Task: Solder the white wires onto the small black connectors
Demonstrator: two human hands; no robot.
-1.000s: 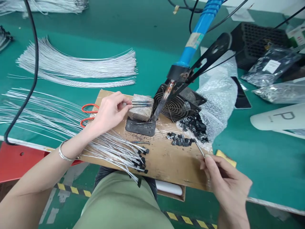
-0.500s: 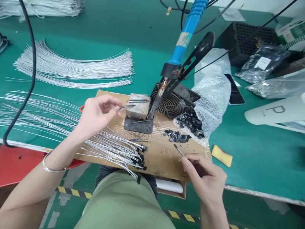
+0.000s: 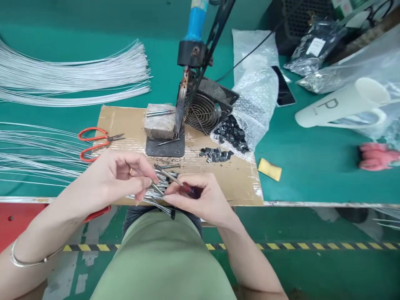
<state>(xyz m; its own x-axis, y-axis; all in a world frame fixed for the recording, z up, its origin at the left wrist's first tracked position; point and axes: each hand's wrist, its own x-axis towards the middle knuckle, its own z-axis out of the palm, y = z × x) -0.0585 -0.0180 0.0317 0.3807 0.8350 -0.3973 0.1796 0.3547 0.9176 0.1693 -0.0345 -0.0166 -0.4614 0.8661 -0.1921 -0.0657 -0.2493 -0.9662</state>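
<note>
My left hand (image 3: 117, 173) pinches a short thin metal rod (image 3: 157, 189) between thumb and fingers. Close against it, my right hand (image 3: 200, 196) grips a slim tool with a metal shaft (image 3: 168, 174) and a reddish handle (image 3: 188, 189), mostly covered by the palm. Its fingertips also meet the far end of the rod; whether they grip it I cannot tell. Beneath both hands lie white wires (image 3: 46, 154) with black ends, partly hidden. Behind them, a soldering iron (image 3: 196, 25) hangs in its stand over a pale block (image 3: 160, 124) bearing metal rods.
Orange-handled scissors (image 3: 93, 143) lie left on the cardboard (image 3: 243, 183). Small black pieces (image 3: 233, 133) sit on bubble wrap (image 3: 253, 100) beside a fan (image 3: 203, 112). A yellow sponge (image 3: 269, 169), phone (image 3: 283, 87) and white cup (image 3: 337, 104) are at right. More wires (image 3: 78, 75) lie back left.
My hands have come together over the wire ends, the left moving away from the block and the right moving leftward. The camera view has shifted, and the scissors now show fully.
</note>
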